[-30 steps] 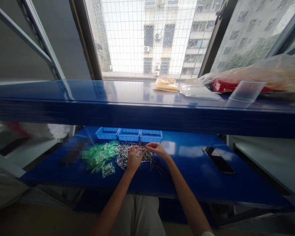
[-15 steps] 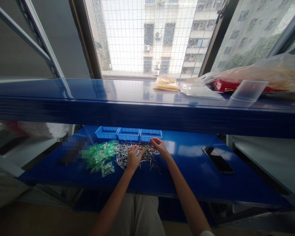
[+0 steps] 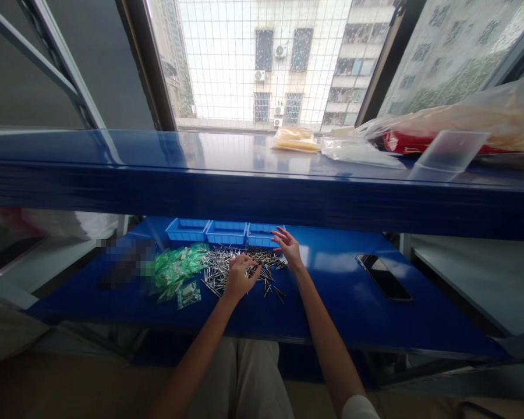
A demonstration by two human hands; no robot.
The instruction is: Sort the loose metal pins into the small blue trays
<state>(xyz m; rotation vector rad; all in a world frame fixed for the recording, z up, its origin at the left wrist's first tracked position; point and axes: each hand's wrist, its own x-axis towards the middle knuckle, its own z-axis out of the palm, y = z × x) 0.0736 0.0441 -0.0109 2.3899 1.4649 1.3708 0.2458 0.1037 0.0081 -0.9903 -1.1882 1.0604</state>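
A loose pile of thin metal pieces like small drill bits (image 3: 216,270), some silvery and some darker, lies on the blue table. My left hand (image 3: 241,276) is over the pile, thumb and fingers curled together in a pinch. Whatever they hold, if anything, is too small to make out. At the pile's far right, my right hand (image 3: 289,250) is raised with its fingers apart, at the front of the right blue bin (image 3: 265,240). I see nothing in that hand. Some small dark pieces lie in this bin.
Two more blue bins, the middle bin (image 3: 226,237) and left bin (image 3: 186,234), stand in the row. Green plastic packets (image 3: 179,267) lie left of the pile. A phone (image 3: 383,277) rests on the right. A blue shelf (image 3: 201,195) spans above the table's back.
My right hand has opened from a pinch, its fingers spreading beside the right bin. My left hand stays over the pile, nearly unmoved. The whole view has shifted slightly.
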